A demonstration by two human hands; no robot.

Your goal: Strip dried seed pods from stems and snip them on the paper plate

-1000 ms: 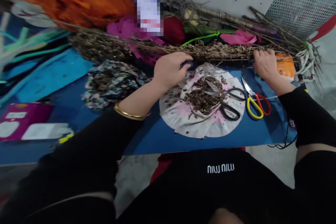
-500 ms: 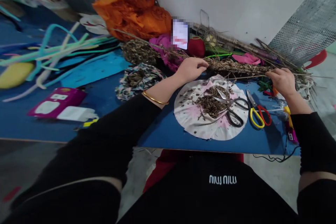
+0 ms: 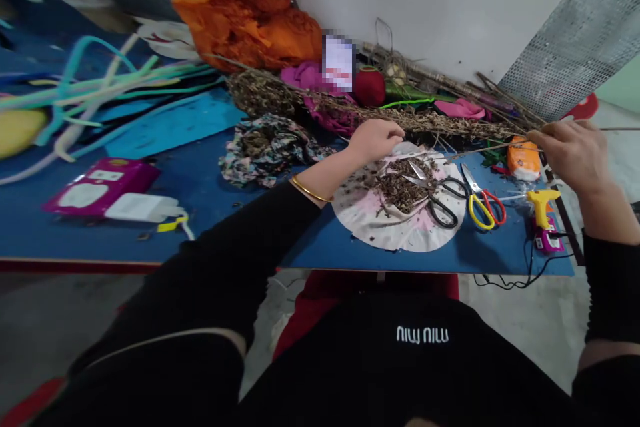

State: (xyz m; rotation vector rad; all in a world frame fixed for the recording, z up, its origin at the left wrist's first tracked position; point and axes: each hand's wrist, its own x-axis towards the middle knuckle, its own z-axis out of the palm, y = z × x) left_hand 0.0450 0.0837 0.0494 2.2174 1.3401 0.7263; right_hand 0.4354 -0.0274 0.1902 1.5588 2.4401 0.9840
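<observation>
My right hand [image 3: 575, 150] is closed on a thin dried stalk [image 3: 493, 148], whose one end reaches left over the cloth and whose other end sticks out past the hand to the right. My left hand [image 3: 375, 140] has its fingers curled together above the far left rim of a round whitish cloth [image 3: 350, 217]; anything in them is hidden. Crumbled dried plant bits [image 3: 403, 188] are heaped on the cloth. Black-handled scissors [image 3: 436, 188] lie half open across the heap. Behind both hands stretches a bundle of dried stalks [image 3: 440, 123].
Scissors with yellow and red handles [image 3: 483, 203] lie right of the cloth. Farther right are a yellow glue gun [image 3: 543, 203] with a cord and an orange packet [image 3: 524, 159]. A patterned cloth bundle [image 3: 270, 150], orange tissue paper [image 3: 250, 13] and a purple pack [image 3: 105, 187] are leftward.
My right hand has moved right and toward me, drawing the stalk away from the bundle. My left hand has shifted slightly toward me. The orange packet and glue gun now show more fully.
</observation>
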